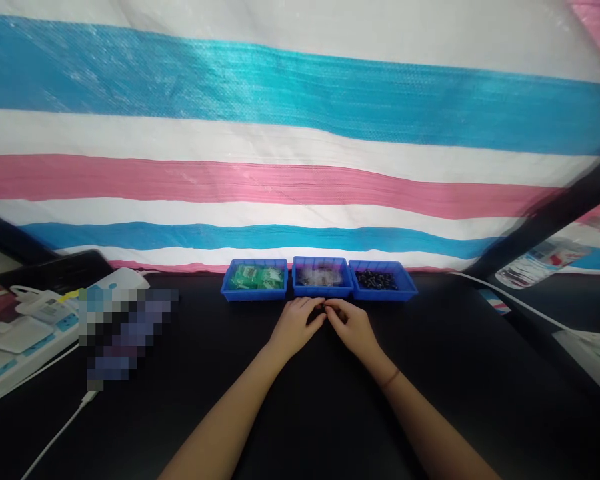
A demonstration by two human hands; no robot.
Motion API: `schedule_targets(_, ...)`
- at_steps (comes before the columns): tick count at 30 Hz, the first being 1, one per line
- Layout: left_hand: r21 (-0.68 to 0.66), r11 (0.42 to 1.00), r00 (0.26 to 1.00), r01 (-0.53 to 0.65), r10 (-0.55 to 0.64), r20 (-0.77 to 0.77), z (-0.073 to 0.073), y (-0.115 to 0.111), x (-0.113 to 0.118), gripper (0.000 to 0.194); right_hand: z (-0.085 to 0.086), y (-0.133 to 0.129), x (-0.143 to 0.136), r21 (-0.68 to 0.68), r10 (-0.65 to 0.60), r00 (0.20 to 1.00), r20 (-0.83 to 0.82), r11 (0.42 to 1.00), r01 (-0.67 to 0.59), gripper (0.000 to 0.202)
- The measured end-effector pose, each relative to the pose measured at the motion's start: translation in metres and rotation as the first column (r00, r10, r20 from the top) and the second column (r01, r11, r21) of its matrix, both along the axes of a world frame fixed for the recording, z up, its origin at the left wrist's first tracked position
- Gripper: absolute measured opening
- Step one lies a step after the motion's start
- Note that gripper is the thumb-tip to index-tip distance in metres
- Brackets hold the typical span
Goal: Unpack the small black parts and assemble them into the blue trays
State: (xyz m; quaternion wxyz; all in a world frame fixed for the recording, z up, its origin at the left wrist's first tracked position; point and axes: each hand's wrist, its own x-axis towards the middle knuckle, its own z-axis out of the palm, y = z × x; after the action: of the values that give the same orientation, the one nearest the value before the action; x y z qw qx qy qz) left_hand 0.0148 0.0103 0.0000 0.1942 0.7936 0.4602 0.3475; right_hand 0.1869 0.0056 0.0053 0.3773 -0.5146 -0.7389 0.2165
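My left hand (296, 327) and right hand (353, 327) meet at the fingertips over the black tabletop (325, 400). Clock positions are taken from that meeting point, 12 straight ahead. Both hands are curled and narrow; a small dark item (324, 306) appears to sit between the tips, too small to identify. I cannot tell which hand has the grip, if either.

Handling, in my judgement: steady the item with one hand, work it with the other; keep pressure light, wrists low, and the joint in sight rather than under the fingers.

Edges: the middle blue tray (322, 293), holding clear pieces (322, 275), stands close at 12; contact with my fingers cannot be confirmed. The left blue tray (257, 295), with green packets (253, 277), lies at 10; the right blue tray (387, 295), with black pieces (377, 280), at 2. A striped sheet (290, 180) closes off the far side.

Room: best drawn back toward 6. Sideways travel is bounded by the power strip (67, 325) well apart at 9 and a white cable (530, 308) at 3. Forward reach risks knocking the tray rims.
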Motion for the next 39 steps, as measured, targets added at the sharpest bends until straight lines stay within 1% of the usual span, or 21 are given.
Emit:
schedule_targets(3, -0.048, 0.999, 0.996, 0.003, 0.001, 0.091, 0.0012, 0.0013, -0.0017, 0.023, -0.0017, 0.0003, -0.0019, -0.024, 0.005, 0.996, -0.091, 1.0, -0.008, 0.017)
schedule_targets(9, -0.087, 0.996, 0.98, 0.003, 0.015, 0.198, 0.0016, 0.0005, -0.0035, 0.017, -0.0031, -0.0033, -0.0036, -0.025, 0.03, 0.99, -0.138, 0.999, -0.033, 0.017)
schedule_targets(12, -0.065, 0.998, 0.97, -0.01, 0.026, 0.243, 0.0017, -0.0001, -0.0039, 0.017, -0.0025, -0.0048, -0.0044, -0.057, 0.065, 0.973, -0.221, 0.995, -0.08, 0.022)
schedule_targets(15, -0.021, 1.0, 0.959, 0.008, -0.001, 0.285, 0.0027, -0.0009, -0.0038, 0.018, -0.0025, -0.0041, -0.0049, -0.112, 0.079, 0.949, -0.305, 0.987, -0.119, 0.024)
schedule_targets(19, 0.017, 0.999, 0.953, 0.05, -0.053, 0.3, 0.0049, -0.0022, -0.0035, 0.019, -0.0026, -0.0013, -0.0046, -0.165, 0.077, 0.939, -0.336, 0.976, -0.139, 0.019)
schedule_targets(26, 0.04, 0.997, 0.947, 0.071, -0.08, 0.311, 0.0055, -0.002, -0.0027, 0.019, -0.0024, 0.0017, -0.0031, -0.187, 0.078, 0.912, -0.403, 0.968, -0.166, 0.018)
schedule_targets(30, 0.032, 0.998, 0.951, 0.06, -0.067, 0.303, 0.0032, -0.0014, -0.0024, 0.019, -0.0015, 0.0012, -0.0033, -0.187, 0.08, 0.908, -0.41, 0.968, -0.17, 0.017)
schedule_targets(36, -0.013, 1.0, 0.956, 0.013, -0.009, 0.292, 0.0018, -0.0013, -0.0028, 0.015, -0.0009, -0.0008, -0.006, -0.183, 0.077, 0.897, -0.435, 0.968, -0.172, 0.014)
schedule_targets(39, -0.021, 1.0, 0.958, 0.019, -0.012, 0.286, 0.0028, -0.0018, -0.0026, 0.013, -0.0028, -0.0005, -0.0058, -0.183, 0.075, 0.901, -0.428, 0.969, -0.168, 0.013)
